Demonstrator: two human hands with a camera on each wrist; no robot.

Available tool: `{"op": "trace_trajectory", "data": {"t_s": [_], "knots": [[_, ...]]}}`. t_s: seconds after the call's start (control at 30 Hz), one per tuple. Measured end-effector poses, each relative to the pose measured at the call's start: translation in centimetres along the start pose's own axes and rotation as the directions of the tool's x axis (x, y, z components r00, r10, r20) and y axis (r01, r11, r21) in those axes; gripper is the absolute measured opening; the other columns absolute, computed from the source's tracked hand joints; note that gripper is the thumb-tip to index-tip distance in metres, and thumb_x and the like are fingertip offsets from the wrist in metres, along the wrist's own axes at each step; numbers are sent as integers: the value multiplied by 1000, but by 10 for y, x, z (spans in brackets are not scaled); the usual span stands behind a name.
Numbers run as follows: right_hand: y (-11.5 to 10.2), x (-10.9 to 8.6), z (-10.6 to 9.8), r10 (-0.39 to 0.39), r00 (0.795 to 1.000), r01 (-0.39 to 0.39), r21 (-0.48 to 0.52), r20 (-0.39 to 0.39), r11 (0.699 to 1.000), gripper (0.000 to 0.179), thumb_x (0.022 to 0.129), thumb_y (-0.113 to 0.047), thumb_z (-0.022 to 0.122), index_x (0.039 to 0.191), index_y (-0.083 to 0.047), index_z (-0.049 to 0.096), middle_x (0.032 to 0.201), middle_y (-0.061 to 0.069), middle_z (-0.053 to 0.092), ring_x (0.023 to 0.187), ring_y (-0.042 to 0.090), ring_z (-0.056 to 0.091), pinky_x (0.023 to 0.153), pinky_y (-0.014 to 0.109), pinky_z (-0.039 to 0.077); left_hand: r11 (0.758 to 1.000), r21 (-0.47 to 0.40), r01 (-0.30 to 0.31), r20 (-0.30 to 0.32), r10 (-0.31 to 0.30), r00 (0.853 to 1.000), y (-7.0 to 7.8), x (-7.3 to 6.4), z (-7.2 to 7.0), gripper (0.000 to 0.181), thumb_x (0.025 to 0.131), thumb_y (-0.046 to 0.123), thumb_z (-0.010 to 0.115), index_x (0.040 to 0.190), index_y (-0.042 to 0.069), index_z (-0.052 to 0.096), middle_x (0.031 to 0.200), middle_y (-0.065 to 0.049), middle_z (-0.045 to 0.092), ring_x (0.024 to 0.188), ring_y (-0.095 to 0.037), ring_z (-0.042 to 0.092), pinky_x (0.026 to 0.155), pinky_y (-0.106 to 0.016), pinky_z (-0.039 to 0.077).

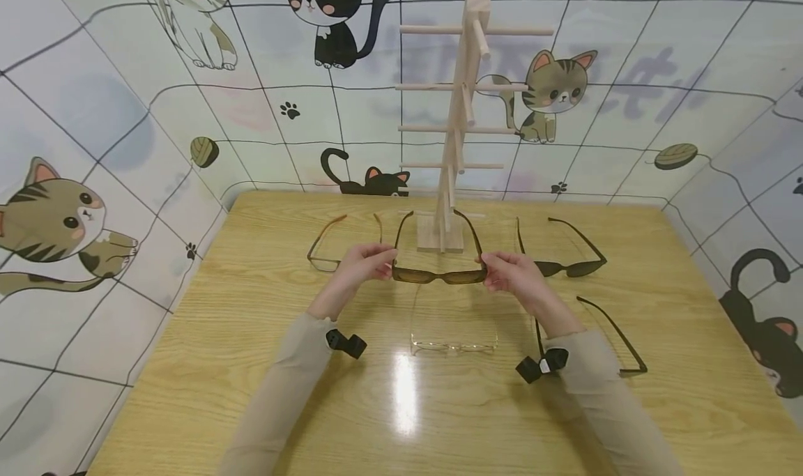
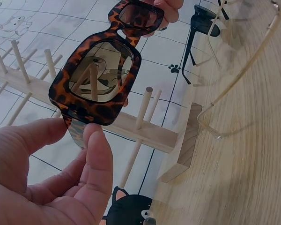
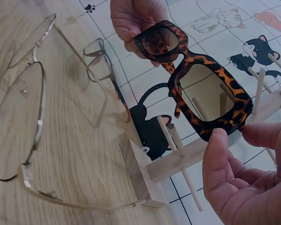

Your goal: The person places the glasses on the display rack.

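Note:
A pair of tortoiseshell sunglasses (image 1: 439,277) with brown lenses is held up by both hands, its temples pointing away toward the wooden stand. My left hand (image 1: 364,263) pinches the left temple near the hinge. On the other side, the thumb and fingers of my right hand (image 1: 511,272) pinch the right temple close to the frame front. Behind the sunglasses rises a wooden display stand (image 1: 456,127) with pegs on both sides. In the right wrist view the tortoiseshell frame (image 3: 210,70) shows large squared rims.
On the table (image 1: 207,364) below lie thin gold-rimmed glasses (image 1: 453,347). Glasses with brown temple tips (image 1: 323,263) lie at the left, partly behind the left hand. Black sunglasses (image 1: 574,269) lie at the right, and dark-framed glasses (image 1: 633,370) sit partly under the right forearm.

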State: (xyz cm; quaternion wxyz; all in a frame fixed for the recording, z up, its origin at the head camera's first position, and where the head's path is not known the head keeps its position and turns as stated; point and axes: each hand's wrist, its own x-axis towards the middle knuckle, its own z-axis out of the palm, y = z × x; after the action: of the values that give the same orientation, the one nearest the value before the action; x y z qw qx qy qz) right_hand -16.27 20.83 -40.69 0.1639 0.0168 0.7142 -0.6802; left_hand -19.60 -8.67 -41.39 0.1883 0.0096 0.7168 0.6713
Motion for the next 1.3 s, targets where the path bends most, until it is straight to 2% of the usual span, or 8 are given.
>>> {"op": "trace_trajectory", "data": {"t_s": [0.1, 0.2, 0.33, 0.53, 0.67, 0.9, 1.17, 1.3], "knots": [[-1, 6, -1, 4, 1000, -4, 11, -23, 1000, 40, 96, -26, 55, 116, 8, 54, 69, -2, 57, 62, 9, 59, 61, 21, 53, 1000, -17, 1, -8, -1, 1000, 1, 7, 0, 39, 93, 17, 60, 123, -8, 55, 92, -8, 61, 66, -12, 60, 79, -38, 55], [-4, 12, -3, 9, 999, -9, 5, -36, 1000, 46, 97, -26, 54, 121, 12, 49, 70, -2, 56, 63, 8, 58, 61, 19, 52, 999, -50, 10, -24, -12, 1000, 2, 14, 1, 39, 92, 17, 61, 121, -8, 56, 90, -7, 61, 65, -11, 60, 71, -28, 56], [-6, 20, -6, 25, 998, -25, 0, -51, 1000, 43, 97, -28, 53, 120, 9, 51, 73, -2, 56, 65, 8, 56, 62, 18, 51, 997, -82, 16, -39, -19, 999, 5, 21, 2, 38, 92, 18, 62, 120, -7, 58, 89, -6, 61, 64, -11, 60, 64, -21, 54], [-10, 30, -8, 42, 996, -42, -1, -76, 999, 50, 97, -28, 52, 127, 12, 45, 75, -2, 55, 67, 8, 55, 65, 19, 51, 994, -106, 27, -60, -34, 998, 9, 34, 2, 39, 92, 18, 62, 123, -6, 57, 87, -5, 60, 61, -9, 59, 62, -19, 54], [-12, 38, -9, 49, 995, -48, 17, -87, 999, 47, 98, -25, 51, 127, 12, 45, 74, -2, 55, 67, 8, 55, 64, 18, 51, 989, -139, 41, -77, -53, 996, 10, 42, 2, 38, 92, 18, 63, 122, -4, 57, 90, -5, 61, 61, -9, 59, 61, -18, 53], [-9, 52, -12, 67, 992, -63, 42, -110, 997, 47, 98, -24, 50, 128, 12, 44, 73, -2, 54, 68, 9, 57, 63, 17, 51, 985, -169, 24, -105, -42, 994, 7, 51, 5, 40, 92, 15, 61, 126, -5, 55, 88, -4, 61, 62, -7, 59, 60, -16, 52], [-3, 63, -13, 109, 984, -99, 77, -138, 992, 45, 98, -22, 50, 131, 8, 41, 70, -3, 55, 63, 7, 56, 62, 18, 51, 988, -157, 7, -131, -27, 991, 2, 56, 10, 35, 92, 11, 60, 124, -5, 57, 114, -20, 59, 66, -7, 59, 62, -16, 52], [-1, 66, -14, 118, 982, -110, 61, -145, 992, 44, 98, -22, 50, 131, 6, 42, 70, -4, 55, 64, 8, 57, 65, 20, 52, 990, -141, 23, -149, -44, 988, 1, 58, 11, 34, 92, 12, 61, 122, -4, 58, 109, -16, 61, 66, -7, 59, 62, -16, 52]]}}
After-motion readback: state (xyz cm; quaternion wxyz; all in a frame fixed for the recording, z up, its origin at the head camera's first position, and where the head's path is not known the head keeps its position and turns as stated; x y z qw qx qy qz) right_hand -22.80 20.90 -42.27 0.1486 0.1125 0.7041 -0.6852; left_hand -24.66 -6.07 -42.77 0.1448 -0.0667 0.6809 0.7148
